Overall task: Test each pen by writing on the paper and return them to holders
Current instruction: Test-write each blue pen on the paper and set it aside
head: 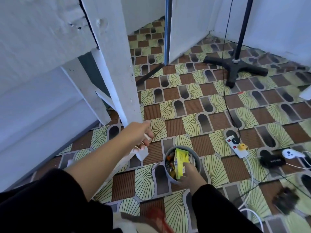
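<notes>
The right hand grips a yellow packet in the round grey bin; left hand pinches something white. The bin may tip if the packet snags.

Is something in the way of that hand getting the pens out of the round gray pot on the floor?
Yes. A yellow packet lies on top of the things inside the gray pot, covering much of its opening. The right hand is already gripping that packet at its near end. The left hand is off to the side, holding something white.
</notes>
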